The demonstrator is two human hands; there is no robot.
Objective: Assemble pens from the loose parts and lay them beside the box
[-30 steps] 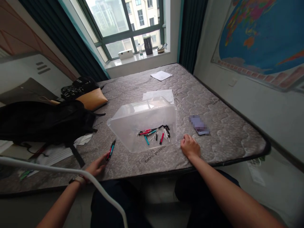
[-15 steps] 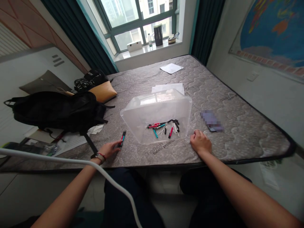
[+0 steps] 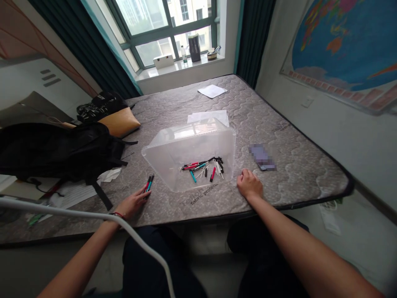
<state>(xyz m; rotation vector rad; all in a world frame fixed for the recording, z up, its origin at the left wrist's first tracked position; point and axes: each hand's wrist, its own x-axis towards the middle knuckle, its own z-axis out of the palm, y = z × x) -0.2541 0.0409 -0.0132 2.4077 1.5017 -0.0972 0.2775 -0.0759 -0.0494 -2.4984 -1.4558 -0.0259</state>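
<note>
At the near left of the mattress, my left hand (image 3: 132,203) has its fingers closed at the lower ends of two pens, a red and black pen (image 3: 148,183) and a teal and black pen (image 3: 150,183). They lie side by side, tips pointing away from me. My right hand (image 3: 249,184) rests curled on the mattress with nothing visible in it. Between my hands a clear plastic bin (image 3: 164,159) lies on its side, its opening towards me. Inside are several pens and pen parts: a teal piece (image 3: 192,176), a red and black piece (image 3: 212,174) and thin white refills (image 3: 217,169).
A phone (image 3: 262,157), blurred out, lies beyond my right hand on the quilted mattress (image 3: 273,124). Papers (image 3: 207,116) are behind the bin. At left are a black backpack (image 3: 62,149) and a tan pouch (image 3: 120,122). A white cable (image 3: 130,223) crosses the near left.
The view has turned right, so everything sits further left. The red and teal pens at my left hand now show more separately. My right hand stays curled in place.
</note>
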